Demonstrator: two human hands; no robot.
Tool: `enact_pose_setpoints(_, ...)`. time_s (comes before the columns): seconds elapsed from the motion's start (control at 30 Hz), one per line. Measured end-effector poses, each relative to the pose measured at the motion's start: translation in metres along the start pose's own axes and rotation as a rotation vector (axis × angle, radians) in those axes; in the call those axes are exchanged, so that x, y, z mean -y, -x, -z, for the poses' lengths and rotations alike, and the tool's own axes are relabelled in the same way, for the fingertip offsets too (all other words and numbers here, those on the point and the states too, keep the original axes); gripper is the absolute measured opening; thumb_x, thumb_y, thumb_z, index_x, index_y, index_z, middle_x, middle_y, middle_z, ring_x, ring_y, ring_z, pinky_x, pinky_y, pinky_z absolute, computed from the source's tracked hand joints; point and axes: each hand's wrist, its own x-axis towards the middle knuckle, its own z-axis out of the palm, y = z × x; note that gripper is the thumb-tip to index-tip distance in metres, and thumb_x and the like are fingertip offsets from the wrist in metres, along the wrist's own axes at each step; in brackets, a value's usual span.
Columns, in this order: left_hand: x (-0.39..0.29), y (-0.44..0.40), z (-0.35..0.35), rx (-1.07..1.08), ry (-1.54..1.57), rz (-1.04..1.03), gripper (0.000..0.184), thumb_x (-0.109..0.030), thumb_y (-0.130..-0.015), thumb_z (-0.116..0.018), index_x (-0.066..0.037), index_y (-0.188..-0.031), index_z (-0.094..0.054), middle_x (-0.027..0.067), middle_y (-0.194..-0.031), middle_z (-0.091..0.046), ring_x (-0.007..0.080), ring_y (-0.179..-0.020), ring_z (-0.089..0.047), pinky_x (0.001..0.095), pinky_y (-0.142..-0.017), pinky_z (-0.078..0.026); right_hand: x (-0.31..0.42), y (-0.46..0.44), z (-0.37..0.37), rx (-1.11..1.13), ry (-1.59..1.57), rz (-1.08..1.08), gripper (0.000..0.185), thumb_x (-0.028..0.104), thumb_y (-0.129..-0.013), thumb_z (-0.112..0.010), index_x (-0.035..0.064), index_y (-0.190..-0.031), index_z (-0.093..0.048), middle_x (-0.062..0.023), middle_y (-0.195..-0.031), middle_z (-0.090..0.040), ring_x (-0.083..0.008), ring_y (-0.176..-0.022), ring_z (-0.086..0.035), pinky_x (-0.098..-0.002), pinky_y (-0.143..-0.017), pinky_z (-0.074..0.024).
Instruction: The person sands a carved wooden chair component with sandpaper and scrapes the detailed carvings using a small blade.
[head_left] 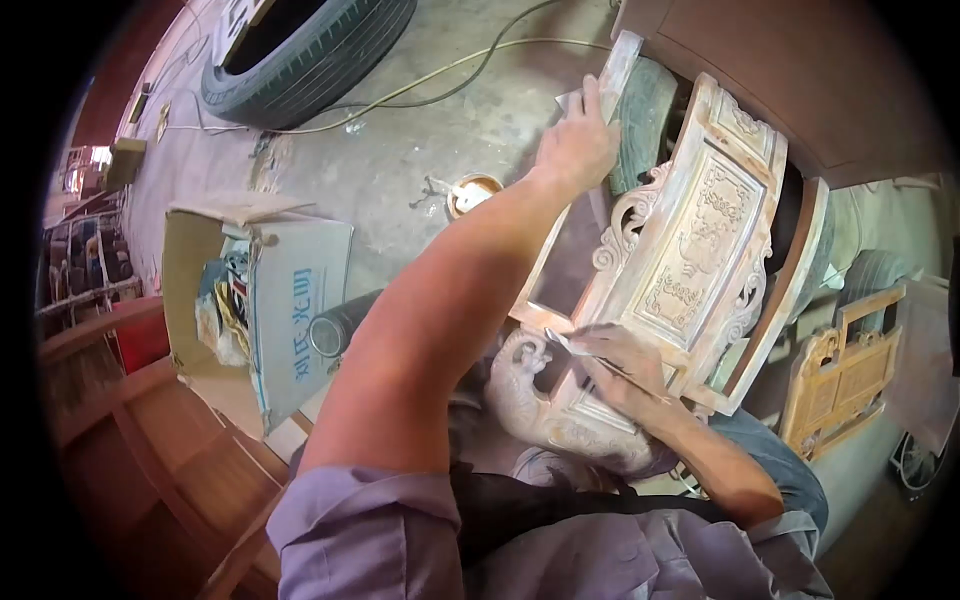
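Observation:
A carved wooden chair back (700, 240), with a relief panel and scrolled edges, lies tilted in front of me, whitish dust or filler over its wood. My left hand (580, 145) is at the far end of its side rail (621, 62), fingers closed round the wood. Nearer my body, my right hand (622, 372) grips a thin tool (557, 340) with a pale, narrow tip. That tip is at the frame's lower corner, by a carved curved armrest (520, 385). Whether the tool is a brush or a small blade I cannot make out.
A small bowl (473, 194) with white contents sits on the floor. To the left stands an open cardboard box (300, 300) of odds and ends, beside a dark jar (335, 328). A big tyre (310, 70), a hose (440, 72) and another carved panel (845, 380) lie around.

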Motion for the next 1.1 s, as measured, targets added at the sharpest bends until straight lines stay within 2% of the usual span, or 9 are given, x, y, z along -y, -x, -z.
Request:
enact_pose_setpoints(0.13, 0.017, 0.064, 0.01, 0.079, -0.005, 0.066, 0.075, -0.042, -0.106, -0.05, -0.001, -0.161, -0.019, 0.0396, -0.136, -0.054, 0.0561, -0.113, -0.063, 0.0593, -0.098, -0.051, -0.009, 0.007, -0.007, 0.029, 0.068, 0.14, 0.02, -0.003, -0.084, -0.075, 0.001, -0.103, -0.077, -0.015, -0.104, -0.077, -0.03, -0.092, -0.075, -0.0381, -0.079, -0.0606)
enact_pose_setpoints(0.27, 0.023, 0.112, 0.009, 0.055, -0.026, 0.148, 0.07, -0.043, -0.106, -0.052, -0.001, -0.156, -0.028, 0.0398, -0.124, -0.062, 0.0563, -0.106, -0.066, 0.0612, -0.094, -0.052, -0.017, 0.005, -0.004, 0.087, 0.249, 0.393, 0.029, -0.002, -0.078, -0.077, 0.005, -0.106, -0.076, -0.0081, -0.101, -0.074, -0.0267, -0.089, -0.073, -0.0378, -0.075, -0.0585)
enact_pose_setpoints(0.3, 0.023, 0.114, 0.009, 0.052, -0.02, 0.154, 0.068, -0.043, -0.106, -0.052, -0.001, -0.155, -0.03, 0.04, -0.124, -0.063, 0.056, -0.106, -0.066, 0.0612, -0.093, -0.052, -0.02, 0.001, 0.002, 0.12, 0.306, 0.492, 0.037, 0.0, -0.074, -0.078, 0.0067, -0.11, -0.074, -0.0056, -0.102, -0.072, -0.0246, -0.09, -0.072, -0.0378, -0.075, -0.0562)
enact_pose_setpoints(0.37, 0.026, 0.116, 0.003, -0.028, -0.026, 0.107, 0.064, -0.043, -0.105, -0.052, -0.002, -0.151, -0.035, 0.0388, -0.116, -0.066, 0.0552, -0.104, -0.067, 0.0608, -0.092, -0.052, -0.016, 0.0, 0.007, 0.149, 0.346, 0.49, 0.039, 0.0, -0.073, -0.078, 0.0071, -0.111, -0.074, -0.0054, -0.103, -0.072, -0.0243, -0.092, -0.072, -0.0382, -0.076, -0.0553)
enact_pose_setpoints(0.57, 0.027, 0.111, 0.001, -0.001, -0.088, 0.131, 0.062, -0.043, -0.105, -0.052, -0.002, -0.15, -0.037, 0.036, -0.108, -0.07, 0.0553, -0.101, -0.068, 0.0606, -0.092, -0.053, -0.015, 0.001, -0.006, 0.092, 0.355, 0.432, 0.036, -0.003, -0.075, -0.077, 0.0061, -0.11, -0.072, -0.0061, -0.107, -0.072, -0.0256, -0.091, -0.07, -0.039, -0.08, -0.054)
enact_pose_setpoints(0.67, 0.018, 0.113, 0.009, 0.055, -0.108, 0.177, 0.057, -0.042, -0.107, -0.05, -0.003, -0.146, -0.039, 0.0318, -0.117, -0.069, 0.0505, -0.104, -0.07, 0.0574, -0.093, -0.054, -0.012, -0.001, -0.015, 0.091, 0.381, 0.424, 0.036, -0.004, -0.075, -0.077, 0.0062, -0.109, -0.072, -0.0063, -0.107, -0.072, -0.0258, -0.092, -0.07, -0.0397, -0.083, -0.0524)
enact_pose_setpoints(0.77, 0.024, 0.111, 0.003, 0.012, -0.087, 0.149, 0.062, -0.044, -0.106, -0.05, -0.003, -0.15, -0.037, 0.0345, -0.108, -0.07, 0.0515, -0.101, -0.07, 0.0585, -0.092, -0.054, -0.018, 0.004, -0.004, 0.091, 0.375, 0.431, 0.039, -0.003, -0.075, -0.077, 0.007, -0.112, -0.071, -0.0055, -0.106, -0.072, -0.0254, -0.092, -0.069, -0.0394, -0.082, -0.0501)
enact_pose_setpoints(1.1, 0.023, 0.111, 0.001, -0.007, -0.144, 0.164, 0.063, -0.045, -0.106, -0.05, -0.004, -0.153, -0.037, 0.0332, -0.113, -0.07, 0.05, -0.102, -0.07, 0.0562, -0.092, -0.055, -0.016, 0.003, -0.008, 0.062, 0.353, 0.39, 0.035, -0.004, -0.077, -0.076, 0.0064, -0.11, -0.073, -0.0059, -0.106, -0.073, -0.0238, -0.093, -0.07, -0.0379, -0.086, -0.049)
